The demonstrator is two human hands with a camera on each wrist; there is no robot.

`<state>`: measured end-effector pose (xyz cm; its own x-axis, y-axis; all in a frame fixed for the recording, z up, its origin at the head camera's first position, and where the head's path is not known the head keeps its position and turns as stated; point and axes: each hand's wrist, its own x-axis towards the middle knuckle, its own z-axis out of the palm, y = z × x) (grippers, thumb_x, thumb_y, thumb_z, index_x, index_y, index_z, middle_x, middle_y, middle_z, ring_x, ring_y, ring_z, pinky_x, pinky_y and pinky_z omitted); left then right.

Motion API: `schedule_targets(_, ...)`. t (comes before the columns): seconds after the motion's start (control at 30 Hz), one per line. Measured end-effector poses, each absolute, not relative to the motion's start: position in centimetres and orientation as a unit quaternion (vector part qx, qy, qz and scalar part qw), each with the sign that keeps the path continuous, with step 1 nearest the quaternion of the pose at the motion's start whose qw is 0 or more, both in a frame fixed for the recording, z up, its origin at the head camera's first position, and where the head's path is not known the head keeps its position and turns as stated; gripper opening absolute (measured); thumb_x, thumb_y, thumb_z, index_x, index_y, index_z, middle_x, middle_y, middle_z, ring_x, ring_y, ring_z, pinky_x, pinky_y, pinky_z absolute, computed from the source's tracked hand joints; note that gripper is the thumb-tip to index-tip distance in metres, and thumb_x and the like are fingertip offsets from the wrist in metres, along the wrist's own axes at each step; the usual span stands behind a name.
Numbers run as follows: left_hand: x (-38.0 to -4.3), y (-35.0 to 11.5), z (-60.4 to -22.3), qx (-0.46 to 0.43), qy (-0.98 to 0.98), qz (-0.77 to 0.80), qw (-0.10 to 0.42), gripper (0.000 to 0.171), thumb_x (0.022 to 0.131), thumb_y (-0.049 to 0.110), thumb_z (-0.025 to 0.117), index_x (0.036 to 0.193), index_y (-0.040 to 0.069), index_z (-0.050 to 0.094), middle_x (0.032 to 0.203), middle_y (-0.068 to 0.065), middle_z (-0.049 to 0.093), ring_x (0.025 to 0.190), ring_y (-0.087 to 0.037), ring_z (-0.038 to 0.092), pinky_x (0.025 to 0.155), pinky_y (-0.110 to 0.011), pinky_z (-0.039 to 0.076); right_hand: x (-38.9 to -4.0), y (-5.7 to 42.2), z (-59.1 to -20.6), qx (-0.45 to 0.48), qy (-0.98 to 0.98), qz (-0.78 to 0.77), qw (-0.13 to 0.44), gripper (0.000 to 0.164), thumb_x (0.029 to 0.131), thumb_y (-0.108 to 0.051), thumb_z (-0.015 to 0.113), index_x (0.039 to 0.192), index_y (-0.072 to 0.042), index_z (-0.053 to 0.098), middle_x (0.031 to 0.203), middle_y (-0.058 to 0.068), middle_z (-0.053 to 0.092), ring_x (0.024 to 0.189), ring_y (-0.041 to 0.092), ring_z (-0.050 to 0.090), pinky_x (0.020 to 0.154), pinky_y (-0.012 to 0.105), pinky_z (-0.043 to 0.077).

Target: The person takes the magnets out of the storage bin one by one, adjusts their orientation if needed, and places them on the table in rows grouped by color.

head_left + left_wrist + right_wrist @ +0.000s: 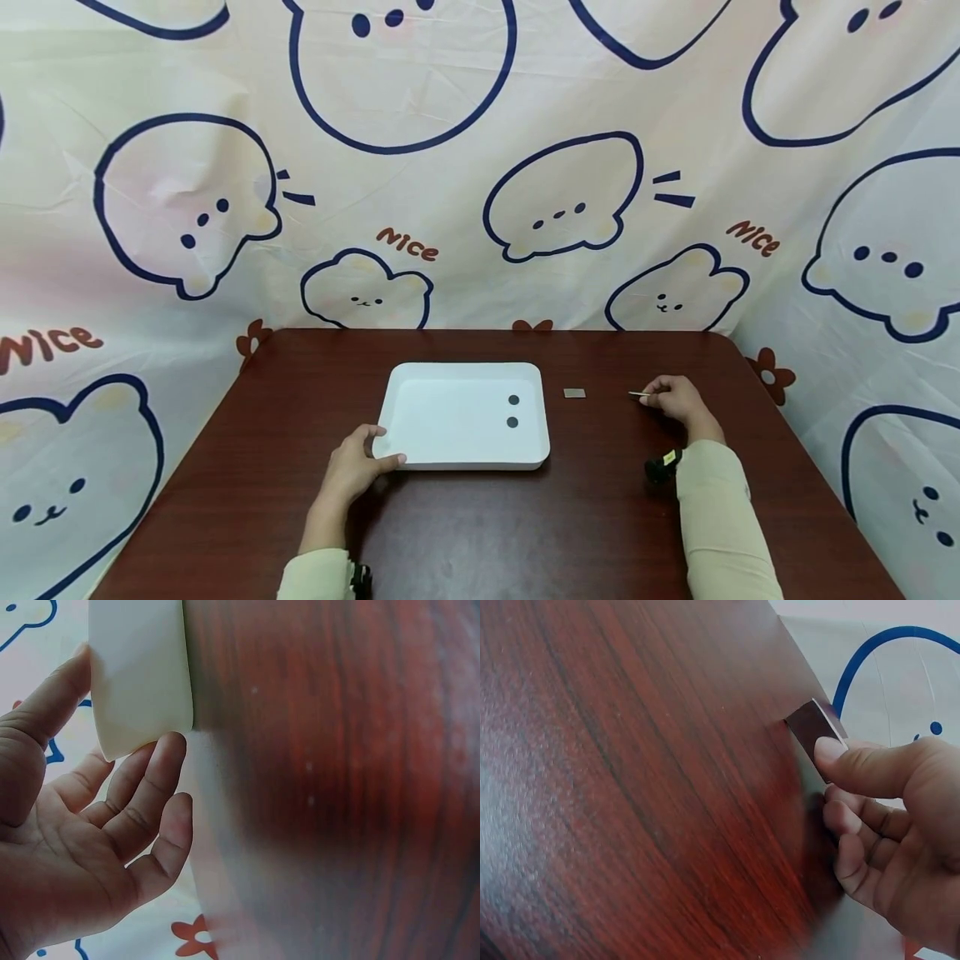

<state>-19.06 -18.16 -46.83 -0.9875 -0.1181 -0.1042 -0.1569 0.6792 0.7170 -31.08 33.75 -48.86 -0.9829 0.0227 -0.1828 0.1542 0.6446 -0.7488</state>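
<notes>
A shallow white tray [450, 417] with rounded corners lies on the table, two dark round discs [513, 411] on its right side. My left hand [352, 467] grips the tray's near left corner, thumb at the front rim and a finger at the left one. In the left wrist view the tray's pale side [142, 682] shows between thumb and fingers. To the right of the tray, my right hand [678, 404] pinches a small, thin rectangular plate [810, 731]. Its thumb lies on the plate's dark, shiny face, and the plate is held tilted close over the table.
A small grey rectangular piece [574, 393] lies flat between the tray and my right hand. The dark brown wooden table [487, 533] ends at the back against a white curtain [465, 192] printed with cartoon faces, which also hangs along both sides.
</notes>
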Motion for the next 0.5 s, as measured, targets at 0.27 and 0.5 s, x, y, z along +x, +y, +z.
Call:
schedule_targets(0.27,-19.07,-18.14,-46.84,-0.073,0.917,0.39,0.025,0.057,0.073,0.029,0.08,0.118,0.004,0.055,0.088,-0.012,0.053,0.075,-0.025,0.049,0.066,-0.041,0.041,-31.11,33.72,-48.86,0.036,0.913,-0.398,0.077,0.008,0.087,-0.004,0.063,0.093,0.0,0.066,0.089,0.01,0.059,0.078,0.026,0.049,0.066,0.035,0.04)
schedule_targets(0.5,-19.05,-18.16,-46.71,-0.074,0.917,0.392,0.033,0.059,0.073,0.031,0.08,0.119,0.003,0.055,0.091,-0.014,0.055,0.077,-0.026,0.049,0.066,-0.042,0.042,-31.19,33.83,-49.13,0.041,0.911,-0.404,0.074,0.012,0.089,-0.006,0.062,0.098,0.002,0.065,0.09,0.011,0.059,0.076,0.025,0.049,0.064,0.033,0.041)
